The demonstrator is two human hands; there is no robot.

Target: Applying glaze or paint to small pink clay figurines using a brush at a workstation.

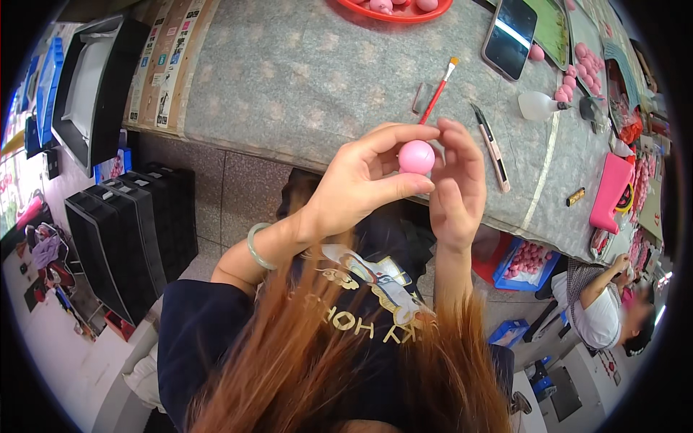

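Note:
A smooth pink ball [416, 156] sits between the thumb and fingers of my left hand [361, 162], in front of my body at the table's near edge. My right hand [460, 180] stands upright just to the right of the ball, fingers loosely stretched and apart, the thumb raised. Whether its fingertips touch the ball I cannot tell. Beyond my hands lies a brush [440, 90] with a red handle and orange bristles. To the right of it is a slim utility knife [491, 146] with a black and pale body.
A phone [510, 40], a white squeeze bottle [538, 105] and a pink tape dispenser [611, 193] are on the table's right. An orange-red tray [404, 16] of pink pieces lies at the far edge. Black crates [130, 231] stand left. Another person [595, 307] sits at right.

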